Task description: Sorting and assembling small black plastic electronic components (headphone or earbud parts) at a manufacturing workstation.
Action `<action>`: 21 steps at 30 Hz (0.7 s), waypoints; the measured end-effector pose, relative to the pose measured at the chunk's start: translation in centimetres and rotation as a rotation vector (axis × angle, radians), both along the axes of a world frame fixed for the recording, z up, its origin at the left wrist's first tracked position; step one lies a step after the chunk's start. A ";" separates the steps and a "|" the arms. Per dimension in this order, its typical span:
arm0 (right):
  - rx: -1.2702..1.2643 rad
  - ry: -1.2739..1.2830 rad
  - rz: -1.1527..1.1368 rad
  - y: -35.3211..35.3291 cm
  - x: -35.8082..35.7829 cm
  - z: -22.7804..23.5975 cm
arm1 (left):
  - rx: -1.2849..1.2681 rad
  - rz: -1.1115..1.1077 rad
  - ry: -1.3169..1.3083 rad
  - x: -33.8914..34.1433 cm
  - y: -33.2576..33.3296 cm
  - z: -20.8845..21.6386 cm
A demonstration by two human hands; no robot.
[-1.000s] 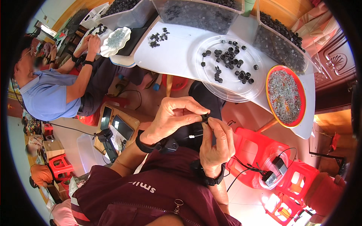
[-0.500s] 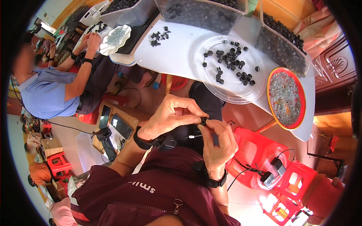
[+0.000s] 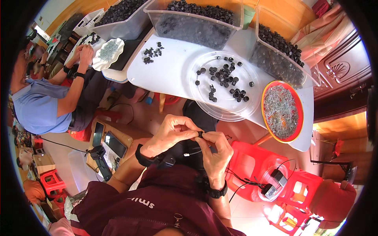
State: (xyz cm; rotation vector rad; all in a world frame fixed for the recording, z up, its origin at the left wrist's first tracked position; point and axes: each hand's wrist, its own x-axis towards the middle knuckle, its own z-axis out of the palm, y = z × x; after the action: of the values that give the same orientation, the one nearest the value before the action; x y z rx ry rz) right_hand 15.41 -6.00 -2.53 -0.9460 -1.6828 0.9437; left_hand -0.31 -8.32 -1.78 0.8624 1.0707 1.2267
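Note:
Over my lap, in front of the table's near edge, both hands meet at one small black plastic part point(image 3: 200, 134). My left hand point(image 3: 173, 135) pinches it between thumb and fingertips. From the other side my right hand point(image 3: 215, 151) grips it the same way. The fingertips cover most of the part, so its exact shape is hidden. Beyond my hands, a round clear plastic tray point(image 3: 189, 72) holds several loose black caps point(image 3: 224, 72). To its right stands a red and yellow rimmed bowl point(image 3: 302, 114) full of thin, pale, clear pieces.
Clear bins point(image 3: 193, 29) of black parts line the back of the white table point(image 3: 157, 72), where a small pile of black pieces point(image 3: 152, 52) lies. A co-worker point(image 3: 43, 102) sits at left beside a scalloped white dish point(image 3: 97, 63). Red stools point(image 3: 246, 165) with cables stand right.
The view has shifted, so the table and bins sit farther left and lower. Both hands keep their pinch on the small black part, with slightly changed finger positions.

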 end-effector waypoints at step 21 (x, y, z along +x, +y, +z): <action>0.232 -0.214 -0.078 1.1 -0.8 -1.0 | 0.089 0.097 0.068 1.5 0.4 -2.0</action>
State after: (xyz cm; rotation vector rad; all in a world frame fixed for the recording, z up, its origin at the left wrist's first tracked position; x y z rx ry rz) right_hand 14.65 -4.93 -3.58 -0.9740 -1.8733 0.5962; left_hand 1.17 -7.87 -3.83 0.9347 1.1300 1.3431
